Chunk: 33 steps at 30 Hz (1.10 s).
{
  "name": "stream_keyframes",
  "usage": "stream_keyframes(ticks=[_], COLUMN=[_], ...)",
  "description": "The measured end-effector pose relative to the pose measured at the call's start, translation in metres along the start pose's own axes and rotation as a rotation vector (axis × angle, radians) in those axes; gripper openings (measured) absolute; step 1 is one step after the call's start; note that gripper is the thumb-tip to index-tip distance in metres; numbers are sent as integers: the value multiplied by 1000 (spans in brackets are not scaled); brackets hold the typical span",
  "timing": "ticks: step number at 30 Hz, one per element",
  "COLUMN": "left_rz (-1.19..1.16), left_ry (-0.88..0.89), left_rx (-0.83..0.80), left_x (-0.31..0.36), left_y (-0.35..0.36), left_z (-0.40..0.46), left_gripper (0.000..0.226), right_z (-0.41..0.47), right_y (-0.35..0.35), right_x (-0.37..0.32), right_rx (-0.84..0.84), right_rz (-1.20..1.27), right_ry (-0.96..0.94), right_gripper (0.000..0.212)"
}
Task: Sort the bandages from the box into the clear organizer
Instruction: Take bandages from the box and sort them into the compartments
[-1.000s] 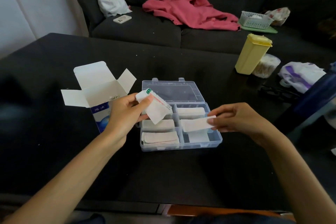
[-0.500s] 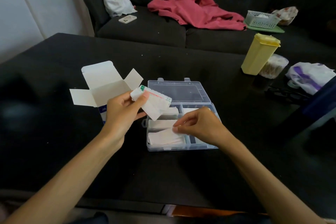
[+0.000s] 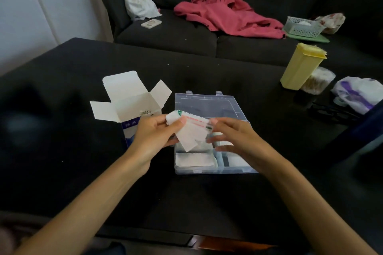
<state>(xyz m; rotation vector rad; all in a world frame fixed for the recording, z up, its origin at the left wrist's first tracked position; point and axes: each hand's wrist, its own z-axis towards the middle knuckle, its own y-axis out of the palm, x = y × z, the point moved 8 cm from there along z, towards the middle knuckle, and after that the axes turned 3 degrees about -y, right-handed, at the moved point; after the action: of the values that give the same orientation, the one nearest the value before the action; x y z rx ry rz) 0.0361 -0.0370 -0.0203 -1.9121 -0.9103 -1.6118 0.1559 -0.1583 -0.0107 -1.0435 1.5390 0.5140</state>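
A stack of white wrapped bandages (image 3: pixel 189 133), with red and green print along the upper edge, is held above the left half of the clear organizer (image 3: pixel 211 134). The left hand (image 3: pixel 154 133) grips the stack at its left end, thumb on top and fingers curled underneath. The right hand (image 3: pixel 232 136) is at the stack's right edge with its fingers extended and slightly spread; the fingertips reach the paper, but motion blur makes it impossible to tell whether they pinch a bandage or only touch it. The organizer sits on the black table (image 3: pixel 62 172), its transparent lid (image 3: pixel 209 105) folded back flat on the far side. In the near left compartment lies a flat pile of bandages (image 3: pixel 194 159), and another white pile (image 3: pixel 236 160) shows in the near right compartment; the compartments under the hands are mostly hidden. Just left of the organizer stands the white and blue cardboard box (image 3: pixel 132 107), its top flaps open and spread, with a little printed material visible inside. Farther right on the table stand a tall yellow container (image 3: pixel 300 66) with a lid, a round clear tub (image 3: pixel 317 80) touching it, and a white and purple plastic bag (image 3: pixel 358 93). Behind the table is a dark sofa (image 3: pixel 176 35) carrying a pink-red garment (image 3: pixel 226 12), a white cloth bag with pink handles (image 3: pixel 141 4), a phone (image 3: pixel 151 23), and a pale mesh basket (image 3: pixel 303 27) on a green tray (image 3: pixel 319 38).
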Motion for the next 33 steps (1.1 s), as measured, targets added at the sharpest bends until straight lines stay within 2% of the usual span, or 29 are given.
stream_keyframes(ticks=[2,3,5,7,10,13,18,21,23,26,27,29,33], left_rz=[15,10,-22,-55,-177,-298,-382,-333,-229,-110,-74,0,19], left_ry=[-22,-36,-82,-145,-236,-293,-332,-313,-241,-167,-137,-89,-32], left_rx=[-9,-10,-13,-13,-12,-27,-66,-87,-78,-37,-33,-28,-23], left_x=[-2,-4,-7,-12,-18,-22,-23,-22,-16,-10,-7,-7,-4], left_y=[3,3,3,3,5,8,11,15,17,17,18,20,26], left_z=[0,0,0,1,0,-3,-2,-3,-5,-6,-6,-5,-8], left_gripper=[17,17,17,20,9,17,19,16,14,16,16,17,30], right_z=[-2,-1,0,-5,-13,-15,-18,-19,-19,-9,-4,1,2], right_y=[8,7,-8,-23,-14,3,7,16,17,7,8,15,21], right_x=[1,0,-6,-22,-40,-34,-36,-36,-37,-26,-19,-7,-3], right_rx=[-52,-12,169,321,281,244,336,326,283,183,147,87,70], right_rz=[30,-1,-43,-99,-456,-860,-1018,-1093,-964,-363,-234,-157,-51], right_ry=[1,-30,-150,-353,-623,-714,-771,-826,-795,-486,-378,-260,-229], right_gripper=[12,13,14,12,22,23,20,22,31,35,36,39,33])
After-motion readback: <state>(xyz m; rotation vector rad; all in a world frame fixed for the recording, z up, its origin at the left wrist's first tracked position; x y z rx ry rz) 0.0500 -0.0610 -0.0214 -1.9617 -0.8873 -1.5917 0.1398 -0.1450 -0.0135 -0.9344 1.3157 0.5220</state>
